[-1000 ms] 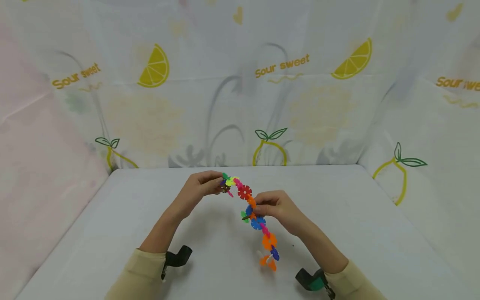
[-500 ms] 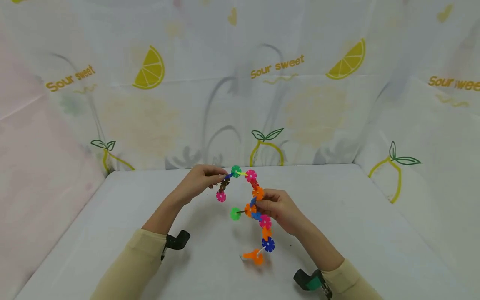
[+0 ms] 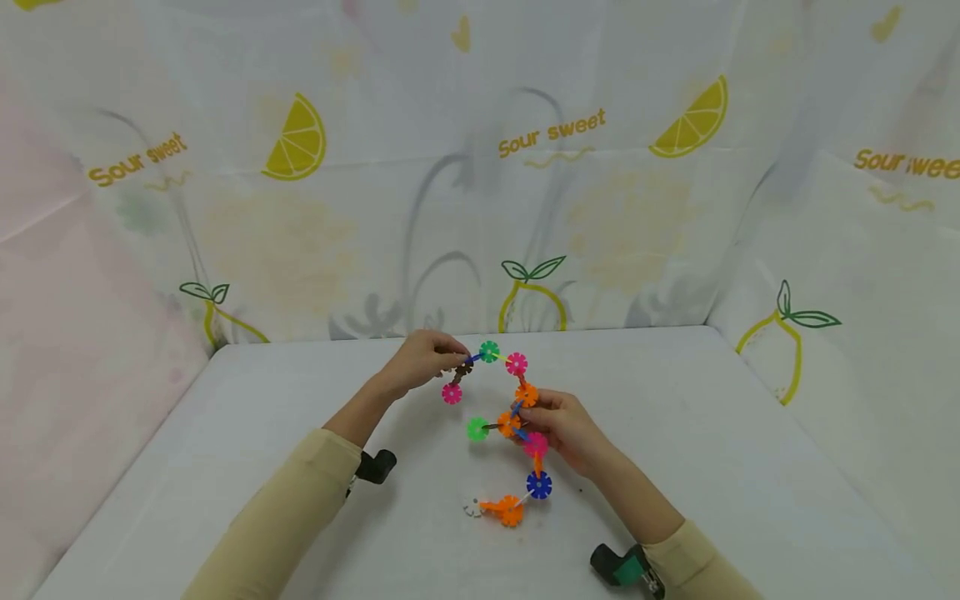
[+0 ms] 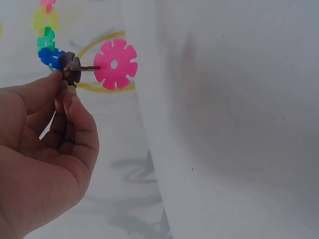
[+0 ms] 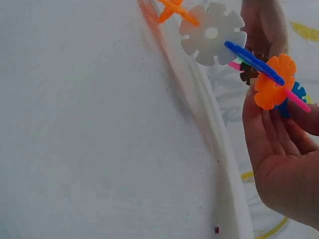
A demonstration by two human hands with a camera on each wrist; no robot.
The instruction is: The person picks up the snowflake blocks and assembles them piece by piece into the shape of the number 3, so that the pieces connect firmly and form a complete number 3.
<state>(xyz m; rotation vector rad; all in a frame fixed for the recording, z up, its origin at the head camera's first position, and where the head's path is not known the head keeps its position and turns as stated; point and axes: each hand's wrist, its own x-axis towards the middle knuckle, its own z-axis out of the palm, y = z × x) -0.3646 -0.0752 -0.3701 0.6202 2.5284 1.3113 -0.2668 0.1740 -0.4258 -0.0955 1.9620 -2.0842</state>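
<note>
A chain of colourful notched plastic snowflake discs hangs between both hands, bending in an S shape in the head view. My left hand [image 3: 431, 364] pinches it near its upper end, fingertips at a brown disc [image 4: 71, 67] and a blue one [image 4: 51, 58]; a pink disc [image 4: 115, 64] sticks out beyond. From there a green disc [image 3: 489, 352] and a pink disc [image 3: 516, 364] lead across to my right hand [image 3: 567, 432], which pinches the middle of the chain. A light green disc [image 3: 477, 429] branches off leftward. Lower down come a dark blue disc [image 3: 539, 484], orange discs [image 3: 511, 511] and a white disc [image 5: 212, 34].
A white table [image 3: 300, 400] lies under the hands, with a lemon-print cloth [image 3: 420, 208] behind it and at the sides. Black wrist devices [image 3: 377, 467] are worn near both beige sleeves [image 3: 292, 500]. A tiny dark speck [image 3: 581, 490] is on the table.
The chain has unfolded from a bunched line into a wider curve, its lower end swinging left. My left hand has moved slightly right; the right hand keeps its hold, shifting little.
</note>
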